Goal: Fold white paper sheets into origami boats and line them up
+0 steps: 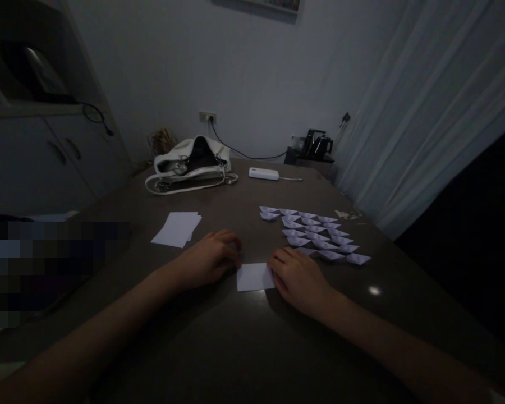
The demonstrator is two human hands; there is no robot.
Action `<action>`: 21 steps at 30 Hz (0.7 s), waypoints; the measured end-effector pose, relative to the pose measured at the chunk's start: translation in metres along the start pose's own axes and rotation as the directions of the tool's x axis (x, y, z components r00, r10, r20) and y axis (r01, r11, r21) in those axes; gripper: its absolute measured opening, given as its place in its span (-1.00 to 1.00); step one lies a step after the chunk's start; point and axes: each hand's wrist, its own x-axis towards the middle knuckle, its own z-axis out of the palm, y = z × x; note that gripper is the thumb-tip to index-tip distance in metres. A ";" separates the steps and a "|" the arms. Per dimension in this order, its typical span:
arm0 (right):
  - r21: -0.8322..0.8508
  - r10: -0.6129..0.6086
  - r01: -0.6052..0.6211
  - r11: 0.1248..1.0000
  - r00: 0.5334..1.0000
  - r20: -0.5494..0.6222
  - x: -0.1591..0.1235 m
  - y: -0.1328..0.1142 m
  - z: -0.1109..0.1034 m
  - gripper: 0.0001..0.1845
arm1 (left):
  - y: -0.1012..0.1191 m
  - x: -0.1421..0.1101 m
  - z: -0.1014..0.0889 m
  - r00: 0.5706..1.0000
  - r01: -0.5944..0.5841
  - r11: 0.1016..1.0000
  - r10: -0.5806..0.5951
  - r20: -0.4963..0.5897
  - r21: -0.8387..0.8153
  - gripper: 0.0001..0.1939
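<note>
A small white rectangle of paper (255, 277) lies on the dark table in front of me, perhaps folded; I cannot tell for sure. On its right edge rest the bunched fingers of my right hand (299, 279), which hide that edge. My left hand (212, 257) is at the paper's upper left corner, its fingers loosely curved and a little apart, the tips at or very near the corner. Several folded white paper boats (313, 229) stand in rows just beyond my right hand. A few loose white sheets (177, 229) lie stacked beyond my left hand.
At the far side of the table (235, 202) sit a white handbag (193, 163) and a white power bank (264, 174) with a short cable. A black kettle (321, 147) stands behind. Small scraps (348, 214) lie near the right edge, beside a pale curtain (404, 112).
</note>
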 end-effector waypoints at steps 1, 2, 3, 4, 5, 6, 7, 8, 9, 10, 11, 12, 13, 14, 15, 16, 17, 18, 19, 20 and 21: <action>-0.017 0.006 -0.006 1.000 1.000 -0.016 0.000 -0.001 0.001 -0.82 | 0.001 0.000 0.001 1.000 -0.019 1.000 0.019 -0.003 -0.012 -0.69; -0.016 0.011 -0.011 1.000 0.999 -0.034 0.000 -0.002 0.002 -0.82 | 0.002 0.000 0.001 0.999 -0.036 0.999 0.036 -0.006 -0.020 -0.68; 0.000 0.011 -0.011 1.000 0.999 -0.050 0.000 -0.002 0.003 -0.81 | 0.003 -0.001 0.002 0.999 -0.051 0.998 0.051 -0.006 -0.027 -0.68; 0.027 0.004 -0.003 1.000 0.998 -0.063 0.000 -0.002 0.004 -0.80 | 0.005 -0.001 0.002 0.998 -0.061 0.998 0.061 -0.005 -0.034 -0.66; 0.059 -0.014 0.018 0.998 0.997 -0.071 0.000 -0.002 0.006 -0.78 | 0.006 -0.001 0.002 0.998 -0.068 0.997 0.068 -0.004 -0.040 -0.65; 0.090 -0.044 0.051 0.995 0.996 -0.071 -0.001 -0.003 0.007 -0.75 | 0.008 0.000 0.002 0.997 -0.072 0.996 0.072 0.002 -0.045 -0.64; 0.116 -0.079 0.086 0.990 0.995 -0.067 -0.001 -0.003 0.008 -0.71 | 0.009 0.000 0.001 0.997 -0.074 0.996 0.074 0.007 -0.047 -0.63; 0.135 -0.110 0.118 0.984 0.992 -0.060 -0.001 -0.004 0.009 -0.66 | 0.010 0.000 0.001 0.997 -0.073 0.996 0.074 0.012 -0.045 -0.62; 0.146 -0.133 0.140 0.979 0.990 -0.053 -0.002 -0.005 0.009 -0.60 | 0.011 0.001 0.001 0.997 -0.070 0.997 0.071 0.016 -0.041 -0.62; 0.149 -0.138 0.144 0.978 0.989 -0.050 -0.002 -0.006 0.010 -0.55 | 0.011 0.001 0.000 0.998 -0.066 0.997 0.067 0.018 -0.036 -0.63; 0.145 -0.129 0.134 0.980 0.991 -0.048 -0.002 -0.007 0.010 -0.53 | 0.011 0.001 0.000 0.998 -0.062 0.998 0.062 0.021 -0.031 -0.64; 0.138 -0.108 0.114 0.984 0.993 -0.046 -0.002 -0.008 0.009 -0.54 | 0.011 0.001 0.000 0.998 -0.058 0.998 0.058 0.023 -0.029 -0.65; 0.129 -0.084 0.089 0.988 0.995 -0.045 -0.002 -0.009 0.009 -0.56 | 0.010 0.001 0.001 0.998 -0.052 0.998 0.052 0.022 -0.028 -0.67; 0.120 -0.061 0.065 0.991 0.997 -0.042 -0.002 -0.009 0.008 -0.58 | 0.010 0.001 0.001 0.999 -0.045 0.999 0.046 0.024 -0.029 -0.68; 0.108 -0.038 0.042 0.993 0.999 -0.037 -0.002 -0.009 0.006 -0.60 | 0.009 0.001 0.001 0.999 -0.038 0.999 0.039 0.025 -0.030 -0.68; 0.093 -0.019 0.022 0.995 0.999 -0.031 -0.002 -0.009 0.005 -0.62 | 0.009 0.001 0.001 0.999 -0.033 0.999 0.034 0.027 -0.032 -0.68; 0.073 -0.003 0.005 0.997 1.000 -0.024 -0.001 -0.008 0.003 -0.65 | 0.008 0.000 0.001 0.999 -0.028 0.999 0.029 0.029 -0.033 -0.67; 0.044 0.012 -0.011 0.999 1.000 -0.020 -0.001 -0.008 0.001 -0.68 | 0.008 0.000 0.001 0.999 -0.026 0.999 0.027 0.033 -0.032 -0.67; 0.011 0.023 -0.023 1.000 1.000 -0.013 -0.001 -0.007 -0.001 -0.72 | 0.007 0.000 0.002 0.999 -0.026 0.999 0.027 0.038 -0.031 -0.66; -0.025 0.036 -0.036 0.999 0.999 -0.003 -0.001 -0.006 -0.003 -0.75 | 0.007 0.000 0.002 0.999 -0.026 0.999 0.027 0.044 -0.030 -0.65; -0.063 0.052 -0.051 0.997 0.999 0.009 -0.001 -0.005 -0.005 -0.78 | 0.006 0.000 0.002 0.999 -0.024 0.999 0.026 0.048 -0.030 -0.65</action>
